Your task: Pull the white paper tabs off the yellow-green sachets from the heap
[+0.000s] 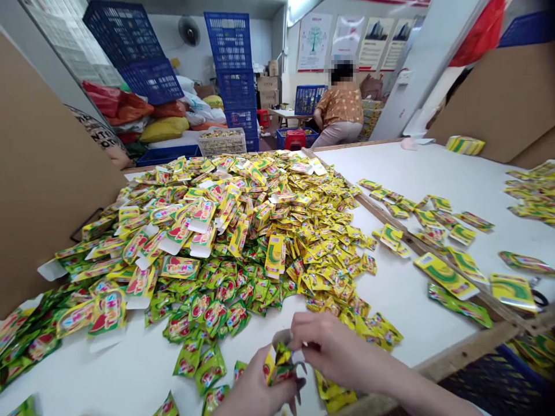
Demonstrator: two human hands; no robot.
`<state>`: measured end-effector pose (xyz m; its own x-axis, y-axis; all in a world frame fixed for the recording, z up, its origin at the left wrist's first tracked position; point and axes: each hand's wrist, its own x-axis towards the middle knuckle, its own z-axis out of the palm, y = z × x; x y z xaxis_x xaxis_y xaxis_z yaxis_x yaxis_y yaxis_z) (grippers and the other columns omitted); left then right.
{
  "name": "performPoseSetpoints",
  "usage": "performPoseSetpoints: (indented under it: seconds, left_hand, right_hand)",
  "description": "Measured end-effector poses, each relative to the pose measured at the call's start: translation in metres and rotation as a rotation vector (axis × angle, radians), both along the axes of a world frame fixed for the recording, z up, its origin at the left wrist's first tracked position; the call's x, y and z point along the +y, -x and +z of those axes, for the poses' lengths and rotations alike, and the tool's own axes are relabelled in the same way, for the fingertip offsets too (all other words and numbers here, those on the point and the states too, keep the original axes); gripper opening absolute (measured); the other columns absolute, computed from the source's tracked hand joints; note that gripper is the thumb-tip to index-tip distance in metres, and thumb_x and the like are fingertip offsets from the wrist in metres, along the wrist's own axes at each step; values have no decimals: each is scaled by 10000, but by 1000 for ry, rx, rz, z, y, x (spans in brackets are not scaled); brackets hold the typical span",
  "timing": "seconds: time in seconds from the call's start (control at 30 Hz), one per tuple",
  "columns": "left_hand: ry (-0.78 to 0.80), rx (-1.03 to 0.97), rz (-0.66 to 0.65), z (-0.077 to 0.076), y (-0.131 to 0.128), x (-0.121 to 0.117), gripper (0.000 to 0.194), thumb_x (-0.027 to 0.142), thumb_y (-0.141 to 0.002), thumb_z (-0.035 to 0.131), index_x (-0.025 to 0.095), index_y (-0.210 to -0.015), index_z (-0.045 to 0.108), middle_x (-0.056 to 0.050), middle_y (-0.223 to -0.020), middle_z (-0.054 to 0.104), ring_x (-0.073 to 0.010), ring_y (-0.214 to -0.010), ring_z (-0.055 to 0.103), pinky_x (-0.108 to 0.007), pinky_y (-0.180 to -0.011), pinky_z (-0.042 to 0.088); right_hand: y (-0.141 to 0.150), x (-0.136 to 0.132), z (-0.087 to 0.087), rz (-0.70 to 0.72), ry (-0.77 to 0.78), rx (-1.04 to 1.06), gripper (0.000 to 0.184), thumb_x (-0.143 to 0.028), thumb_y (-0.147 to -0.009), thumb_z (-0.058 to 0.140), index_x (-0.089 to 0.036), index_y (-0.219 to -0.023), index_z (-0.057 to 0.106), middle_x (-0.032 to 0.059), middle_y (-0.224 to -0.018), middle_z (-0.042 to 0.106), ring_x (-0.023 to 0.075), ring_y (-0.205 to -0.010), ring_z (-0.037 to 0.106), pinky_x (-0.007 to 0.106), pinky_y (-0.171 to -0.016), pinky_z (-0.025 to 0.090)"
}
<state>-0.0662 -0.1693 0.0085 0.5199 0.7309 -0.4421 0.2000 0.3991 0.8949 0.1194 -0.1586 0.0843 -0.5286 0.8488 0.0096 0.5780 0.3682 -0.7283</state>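
Note:
Low in the middle of the head view, my left hand is closed around a small yellow and red printed carton with its top end open. Foil packets show inside the opening. My right hand is bent over that end, fingers curled at the white flap; its fingertips are partly hidden. Loose green packets with a watermelon print lie left of and beyond my hands. Yellow packets spread to the right. Behind the green packets rises a heap of printed cartons, several with flaps open.
A wooden strip divides the white table. Right of it lie scattered cartons and scissors. Cardboard stands at the left. Blue crates are stacked behind the table; a person bends near a red stool.

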Motion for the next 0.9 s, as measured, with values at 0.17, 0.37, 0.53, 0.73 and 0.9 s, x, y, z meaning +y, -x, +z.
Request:
performPoseSetpoints:
  seconds: [0.17,0.37,0.53,0.73,0.9]
  left_hand:
    - [-13,-15,-49,-5,-5,-1,332,97,-651,571,175,-972,542,40,-742,584,-139,-728,551,-241,-690,453]
    - [-162,-218,-276,2,-31,2,646,128,-653,635,212,-1240,379,-45,-1072,604,-219,-992,574,-336,-878,445]
    - [-634,152,-229,-3,-25,25,839,322,-751,605,296,-1395,69,-86,-1466,262,-265,-1338,232,-480,-1085,220]
    - [-1083,630,-106,-45,21,80,555,239,-818,466,251,-1349,308,-68,-1424,368,-280,-1334,246,-570,-1066,188]
    - [-777,343,65,-50,43,85,381,303,-754,583,297,-1134,588,-29,-1205,615,-275,-1175,467,-509,-1098,127]
  right_hand:
    - [-4,-8,-1,174,82,-27,302,-26,-763,424,-187,-903,637,28,-856,636,135,-801,581,209,-708,403]
    - [-18,-28,-14,108,169,3,271,-24,-683,465,-177,-806,653,30,-828,651,153,-795,592,231,-720,439]
    - [-118,-18,-7,-610,-186,-71,259,-169,-778,390,-188,-868,631,84,-892,664,173,-588,604,286,-522,488]
    - [-153,14,-27,-736,-458,-607,426,-228,-802,427,-163,-1217,493,140,-1230,553,287,-1021,581,426,-793,508]
    - [-89,35,-80,-321,-378,-614,457,-166,-732,519,-167,-1189,543,154,-1286,506,345,-1223,396,535,-952,373]
